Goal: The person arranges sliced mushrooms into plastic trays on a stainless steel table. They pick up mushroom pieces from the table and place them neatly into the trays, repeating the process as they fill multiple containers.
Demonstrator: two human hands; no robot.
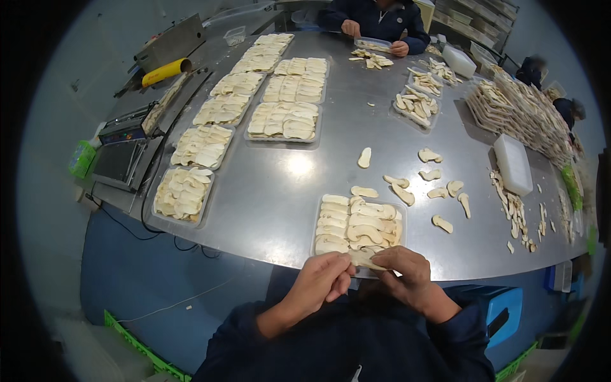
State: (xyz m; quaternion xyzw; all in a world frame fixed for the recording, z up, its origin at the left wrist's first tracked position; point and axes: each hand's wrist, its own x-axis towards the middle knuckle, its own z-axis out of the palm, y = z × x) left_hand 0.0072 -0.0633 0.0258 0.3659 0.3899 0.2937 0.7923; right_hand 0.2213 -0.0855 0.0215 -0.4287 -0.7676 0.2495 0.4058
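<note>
Both hands meet at the near edge of a clear plastic tray (pixel 314 234) holding rows of pale dried mushroom slices (pixel 365 222). Between the fingertips of my left hand (pixel 317 281) and my right hand (pixel 408 277) is one mushroom slice (pixel 365 259), pinched from both sides. The fingers partly hide the tray's near rim. Just beyond the tray lies a loose slice (pixel 364 192), and several more loose slices (pixel 430 175) are scattered to its right on the steel table (pixel 267 191).
Several filled trays (pixel 284 122) stand in rows at the left. A digital scale (pixel 119 162) and a yellow cylinder (pixel 164 72) lie at far left. Across the table a co-worker (pixel 382 24) holds a tray. Stacked trays (pixel 515 114) and a white plastic block (pixel 513 164) occupy the right.
</note>
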